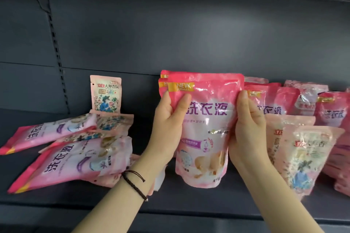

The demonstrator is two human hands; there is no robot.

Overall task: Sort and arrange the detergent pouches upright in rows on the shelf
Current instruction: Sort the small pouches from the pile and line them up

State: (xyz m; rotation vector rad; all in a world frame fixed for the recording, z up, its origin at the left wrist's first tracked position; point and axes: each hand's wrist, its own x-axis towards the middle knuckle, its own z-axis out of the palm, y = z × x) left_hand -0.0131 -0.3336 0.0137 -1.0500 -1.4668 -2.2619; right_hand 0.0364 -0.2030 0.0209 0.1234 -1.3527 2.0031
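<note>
Pouch: glossy pink detergent pouch, crinkled film, upright mid-shelf, fronting two like it.
Left hand: clasps its left edge.
Right hand: clasps its right edge.
Shelf: dark metal; fallen pouches left, small floral pouch standing behind.

Right-edge pink pouch cut off; rear pouches' fronts hidden.

The pink pouch is made of shiny, crinkly plastic, and light is bounced off its wrinkled top. The small flowered pouch looks duller and smoother. The shelf looks like dark, matt painted metal. A braided black cord bracelet is worn.
</note>
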